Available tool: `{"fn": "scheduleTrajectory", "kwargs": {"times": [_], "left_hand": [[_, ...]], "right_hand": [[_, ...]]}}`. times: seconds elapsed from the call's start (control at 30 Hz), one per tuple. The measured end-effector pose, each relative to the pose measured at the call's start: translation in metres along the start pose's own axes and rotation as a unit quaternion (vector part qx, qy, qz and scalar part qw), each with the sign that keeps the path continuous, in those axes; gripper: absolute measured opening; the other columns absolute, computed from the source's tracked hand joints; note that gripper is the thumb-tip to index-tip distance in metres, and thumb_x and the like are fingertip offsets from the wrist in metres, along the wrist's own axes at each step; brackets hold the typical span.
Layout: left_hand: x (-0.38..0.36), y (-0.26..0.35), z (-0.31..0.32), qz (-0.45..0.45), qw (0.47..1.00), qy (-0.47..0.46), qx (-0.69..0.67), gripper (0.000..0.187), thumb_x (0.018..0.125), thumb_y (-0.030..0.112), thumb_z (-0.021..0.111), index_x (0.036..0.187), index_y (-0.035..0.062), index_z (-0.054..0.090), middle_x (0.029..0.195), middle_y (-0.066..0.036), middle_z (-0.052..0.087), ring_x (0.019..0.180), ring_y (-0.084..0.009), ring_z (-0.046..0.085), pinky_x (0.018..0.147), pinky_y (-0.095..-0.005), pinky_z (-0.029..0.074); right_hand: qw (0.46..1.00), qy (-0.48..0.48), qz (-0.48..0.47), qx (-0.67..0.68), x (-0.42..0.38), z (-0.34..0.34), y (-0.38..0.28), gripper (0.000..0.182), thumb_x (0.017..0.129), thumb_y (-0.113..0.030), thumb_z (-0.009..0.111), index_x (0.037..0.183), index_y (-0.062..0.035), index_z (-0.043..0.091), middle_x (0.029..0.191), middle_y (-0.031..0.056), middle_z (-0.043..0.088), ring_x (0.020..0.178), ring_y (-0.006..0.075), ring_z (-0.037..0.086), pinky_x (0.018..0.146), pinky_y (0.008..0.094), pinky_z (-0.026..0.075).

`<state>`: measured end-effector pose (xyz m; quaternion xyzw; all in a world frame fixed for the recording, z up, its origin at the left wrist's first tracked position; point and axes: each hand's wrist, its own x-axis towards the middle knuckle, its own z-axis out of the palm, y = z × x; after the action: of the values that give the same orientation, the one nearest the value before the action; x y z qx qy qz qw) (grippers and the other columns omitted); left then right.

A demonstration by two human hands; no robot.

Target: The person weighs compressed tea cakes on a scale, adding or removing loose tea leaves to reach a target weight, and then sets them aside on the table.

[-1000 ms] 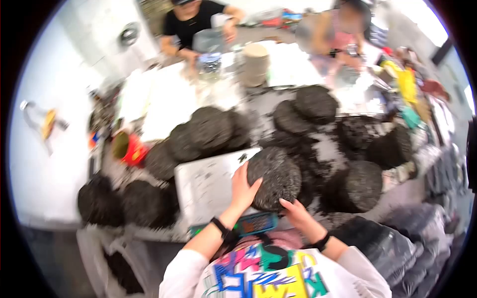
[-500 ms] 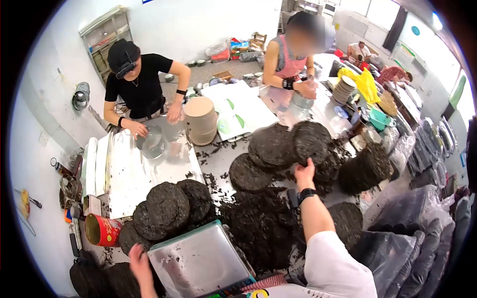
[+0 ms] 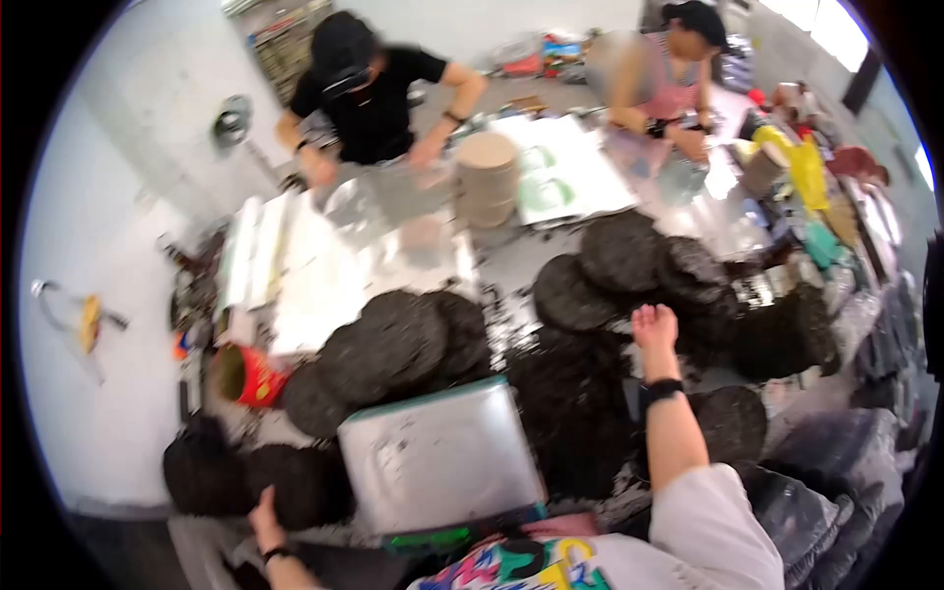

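Observation:
My left hand [image 3: 264, 516] touches the side of a dark round cake [image 3: 295, 482] at the lower left, and its grip is blurred. My right hand [image 3: 654, 326] is held out with fingers slightly curled, just below the stacked dark cakes [image 3: 621, 251]; nothing shows in it. A metal-topped scale [image 3: 442, 457] lies between my arms. Loose dark crumbly material [image 3: 570, 413] is heaped to its right. Behind the scale, several dark cakes [image 3: 393, 339] overlap.
Across the table, a person in black [image 3: 379, 108] handles clear sheeting, and a person in pink [image 3: 674, 79] works at the right. Also around are round boards [image 3: 487, 177], a red can [image 3: 261, 382] and dark-filled bags [image 3: 836, 447].
The view has swung left and downward. My left hand has moved from beside the scale to the cake at the lower left. My right hand has come away from the stacked cakes.

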<state>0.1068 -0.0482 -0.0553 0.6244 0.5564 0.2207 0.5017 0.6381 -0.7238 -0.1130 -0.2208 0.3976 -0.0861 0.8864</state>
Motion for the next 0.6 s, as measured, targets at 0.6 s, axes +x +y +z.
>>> {"fn": "scheduleTrajectory", "kwargs": {"times": [0.6], "left_hand": [[0.003, 0.02, -0.021, -0.235, 0.889, -0.137, -0.368, 0.059, 0.077, 0.032, 0.073, 0.122, 0.0003, 0.053, 0.125, -0.017, 0.053, 0.116, -0.033, 0.048, 0.101, -0.0513, 0.033]], "right_hand": [[0.62, 0.024, -0.403, -0.673, -0.103, -0.289, -0.247, 0.056, 0.083, -0.03, 0.065, 0.122, 0.0076, 0.049, 0.116, 0.0247, 0.055, 0.108, 0.0366, 0.053, 0.094, 0.0393, 0.04]]}}
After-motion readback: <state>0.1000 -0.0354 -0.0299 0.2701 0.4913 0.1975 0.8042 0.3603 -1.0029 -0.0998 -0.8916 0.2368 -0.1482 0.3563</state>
